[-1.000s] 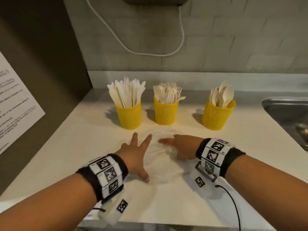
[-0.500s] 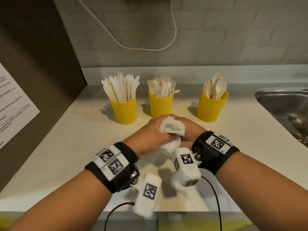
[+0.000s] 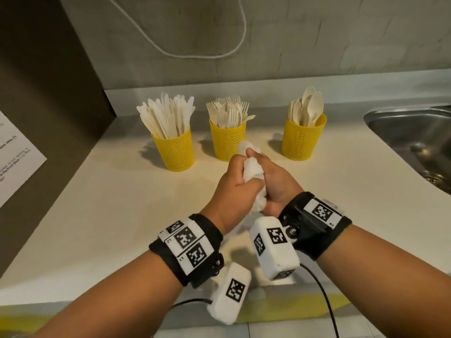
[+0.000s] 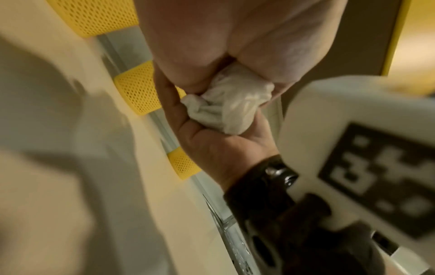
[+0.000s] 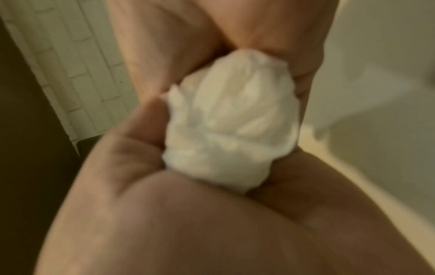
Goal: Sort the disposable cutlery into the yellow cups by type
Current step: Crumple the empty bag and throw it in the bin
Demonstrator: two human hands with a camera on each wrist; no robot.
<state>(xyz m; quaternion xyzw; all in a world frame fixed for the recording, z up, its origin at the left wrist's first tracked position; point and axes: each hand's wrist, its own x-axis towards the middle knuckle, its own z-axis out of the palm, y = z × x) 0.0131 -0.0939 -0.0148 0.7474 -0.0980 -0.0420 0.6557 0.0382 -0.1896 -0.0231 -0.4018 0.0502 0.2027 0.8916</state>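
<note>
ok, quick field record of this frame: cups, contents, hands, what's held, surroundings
left cup: yellow mesh, knives
middle cup: yellow mesh, forks
right cup: yellow mesh, spoons
loose cutlery on counter: none visible
left hand: grips crumpled white wad
right hand: grips same wad
wad material: cannot tell, tissue or thin plastic
sink: right of the cups

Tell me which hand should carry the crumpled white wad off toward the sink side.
Right, probably. Both the left hand and right hand grip the white wad above the counter, but the sink lies on the right, so the right hand need not cross over.
</note>
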